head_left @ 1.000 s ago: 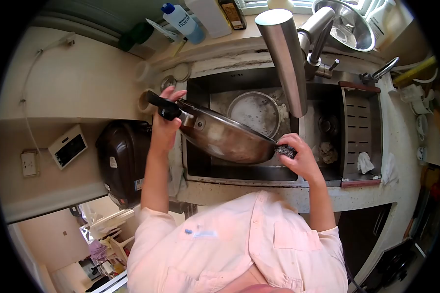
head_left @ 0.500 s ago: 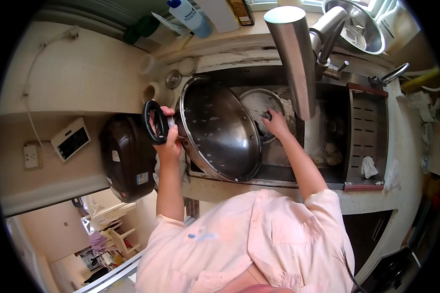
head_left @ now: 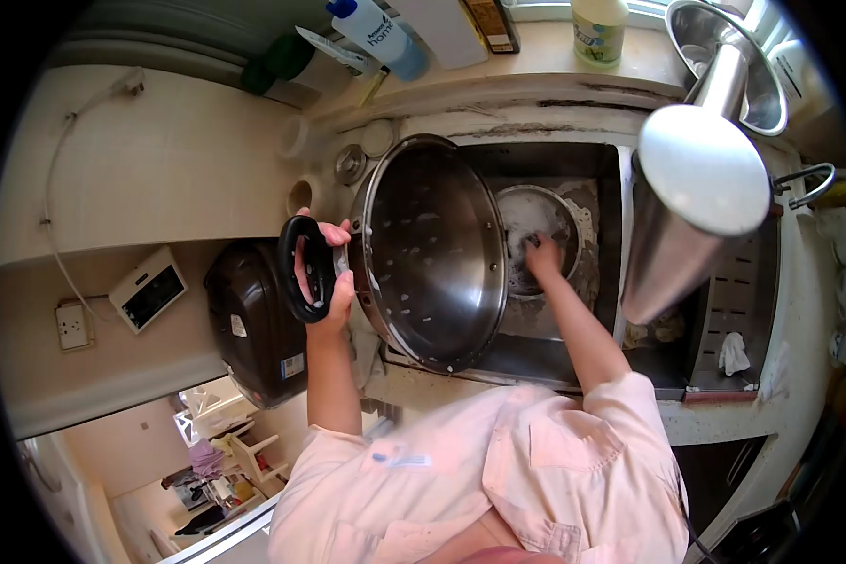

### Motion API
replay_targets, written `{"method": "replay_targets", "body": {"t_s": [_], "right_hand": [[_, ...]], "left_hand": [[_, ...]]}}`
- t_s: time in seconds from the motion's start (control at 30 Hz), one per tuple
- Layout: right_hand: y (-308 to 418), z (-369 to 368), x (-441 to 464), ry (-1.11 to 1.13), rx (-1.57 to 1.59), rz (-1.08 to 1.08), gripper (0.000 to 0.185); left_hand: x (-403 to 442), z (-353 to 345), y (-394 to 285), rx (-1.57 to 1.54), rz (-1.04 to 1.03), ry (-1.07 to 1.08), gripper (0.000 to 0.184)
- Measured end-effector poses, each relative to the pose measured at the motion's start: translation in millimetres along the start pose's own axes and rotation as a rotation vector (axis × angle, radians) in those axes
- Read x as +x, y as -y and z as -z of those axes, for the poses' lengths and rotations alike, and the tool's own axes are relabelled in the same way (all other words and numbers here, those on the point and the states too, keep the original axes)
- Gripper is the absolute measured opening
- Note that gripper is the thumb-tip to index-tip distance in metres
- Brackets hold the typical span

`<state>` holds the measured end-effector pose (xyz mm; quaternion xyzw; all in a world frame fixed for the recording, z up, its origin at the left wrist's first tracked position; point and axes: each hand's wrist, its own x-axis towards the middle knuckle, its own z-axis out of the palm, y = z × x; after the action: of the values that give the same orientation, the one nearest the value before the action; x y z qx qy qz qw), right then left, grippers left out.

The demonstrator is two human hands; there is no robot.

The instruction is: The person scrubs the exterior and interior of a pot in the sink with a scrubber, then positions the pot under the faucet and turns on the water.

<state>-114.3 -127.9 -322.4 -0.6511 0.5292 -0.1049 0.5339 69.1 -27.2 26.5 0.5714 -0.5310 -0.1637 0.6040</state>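
Observation:
A large steel pan (head_left: 432, 254) is tipped up on its side over the left sink basin, its inside facing right and dotted with suds. My left hand (head_left: 327, 282) grips its black loop handle (head_left: 291, 268) at the left. Inside the basin lies a smaller round metal vessel (head_left: 566, 221) with foamy water. My right hand (head_left: 543, 256) reaches into that foam, fingers closed on a dark scouring pad (head_left: 530, 242), which is mostly hidden by the fingers.
A thick steel faucet (head_left: 691, 216) juts over the sink divider. On the ledge behind stand a blue-capped bottle (head_left: 381, 38), a pale green bottle (head_left: 599, 33) and a steel bowl (head_left: 757, 80). A dark brown appliance (head_left: 254, 320) sits left of the sink.
The pan has turned from underside showing to inside showing. My right hand has left the pan's outer edge and moved into the foamy vessel. The view has shifted, so the faucet appears farther right.

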Motion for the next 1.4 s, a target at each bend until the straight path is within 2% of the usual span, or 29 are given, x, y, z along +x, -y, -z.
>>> {"method": "replay_targets", "body": {"t_s": [0.03, 0.1, 0.17, 0.23, 0.27, 0.3, 0.37, 0.43, 0.5, 0.57, 0.67, 0.7, 0.77, 0.8, 0.87, 0.9, 0.97, 1.03, 1.07, 1.1, 1.17, 1.2, 1.23, 1.3, 1.37, 1.4], "right_hand": [[10.4, -6.9, 2.1, -0.056, 0.31, 0.046, 0.043], [112.8, -0.9, -49.5, 0.097, 1.013, -0.05, 0.042], [164.1, -17.4, -66.3, 0.23, 1.246, 0.015, 0.043], [209.6, -35.0, -62.9, 0.148, 1.494, 0.023, 0.044], [228.8, -39.2, -59.8, 0.149, 1.622, 0.025, 0.045], [246.2, -33.2, -57.8, 0.235, 1.761, 0.026, 0.044], [274.0, -0.5, -86.9, 0.267, 1.657, 0.084, 0.039], [231.3, -35.1, -115.0, 0.438, 1.236, 0.33, 0.039], [192.0, -29.0, -152.8, 0.278, 0.784, 0.733, 0.038], [124.0, -33.7, -147.7, 0.403, 0.356, 0.803, 0.047], [57.7, -16.9, -89.6, 0.247, -0.106, 0.644, 0.051], [59.2, -0.8, -70.9, 0.179, -0.249, 0.673, 0.051], [78.6, 14.3, -43.7, -0.116, -0.35, 0.532, 0.053], [80.5, 15.6, -33.8, -0.262, -0.28, 0.476, 0.053], [76.7, 17.7, -17.1, -0.551, -0.137, 0.364, 0.054], [67.2, 17.7, -16.8, -0.516, -0.257, 0.221, 0.054], [35.0, 18.6, -15.3, -0.44, -0.489, -0.07, 0.054], [-14.1, 3.4, -1.8, -0.238, -0.621, -0.104, 0.05], [-18.7, 1.9, 3.4, -0.208, -0.546, -0.121, 0.049], [-23.2, 0.5, 8.3, -0.18, -0.47, -0.14, 0.049], [-9.1, -2.0, 13.2, -0.251, -0.033, -0.179, 0.048], [-11.7, -20.8, 19.4, -0.36, 0.234, -0.011, 0.048], [31.5, -16.1, -8.8, -0.321, 0.601, 0.036, 0.044], [63.8, -34.4, -24.7, -0.028, 0.883, -0.217, 0.046], [80.4, -56.3, 1.9, -0.013, 1.056, -0.505, 0.047], [96.7, -54.0, 18.0, -0.125, 1.177, -0.473, 0.047]], "left_hand": [[0.1, 0.6, 0.0, 0.015, -0.016, 0.016, 0.074], [-0.9, -0.2, -1.0, 0.043, -0.051, 0.047, 0.075], [0.2, -5.1, -4.6, 0.103, -0.091, 0.083, 0.074], [-2.4, -11.8, -10.8, 0.146, -0.099, 0.117, 0.074], [-5.8, -22.6, -19.1, 0.105, 0.013, 0.041, 0.056], [-8.7, -28.1, -24.7, 0.085, 0.018, 0.047, 0.056], [-8.5, -30.0, -29.2, 0.165, -0.043, 0.115, 0.055], [-6.1, -31.9, -30.3, 0.19, -0.05, 0.061, 0.054], [-4.6, -33.1, -25.8, 0.163, -0.038, -0.001, 0.053], [-8.6, -31.1, -19.5, 0.087, 0.015, -0.05, 0.052], [-17.3, -33.4, -17.5, -0.013, 0.101, -0.095, 0.052], [-17.4, -34.8, -18.0, -0.002, 0.098, -0.082, 0.052], [-17.6, -37.7, -19.3, 0.019, 0.093, -0.055, 0.053], [-13.4, -41.1, -22.8, 0.043, 0.09, -0.045, 0.053], [-15.6, -25.9, -4.6, 0.033, -0.04, 0.096, 0.064], [-16.6, -18.3, 4.5, 0.021, -0.104, 0.167, 0.07], [-14.3, -26.0, -4.3, 0.023, -0.007, 0.104, 0.065], [-3.3, -44.1, -20.8, 0.036, 0.013, 0.032, 0.051], [1.9, -51.5, -26.0, 0.044, -0.001, -0.011, 0.043], [1.8, -52.0, -24.9, 0.032, 0.003, -0.015, 0.044], [-0.3, -50.3, -22.1, 0.009, 0.01, -0.023, 0.046], [0.4, -51.2, -21.4, -0.011, 0.001, -0.03, 0.05], [1.5, -49.6, -20.1, 0.01, -0.019, -0.008, 0.051], [3.2, -46.3, -16.9, 0.053, -0.058, 0.041, 0.053], [1.1, -52.2, -20.0, 0.035, -0.044, -0.001, 0.052], [0.0, -54.7, -21.6, 0.028, -0.036, -0.02, 0.052]]}}
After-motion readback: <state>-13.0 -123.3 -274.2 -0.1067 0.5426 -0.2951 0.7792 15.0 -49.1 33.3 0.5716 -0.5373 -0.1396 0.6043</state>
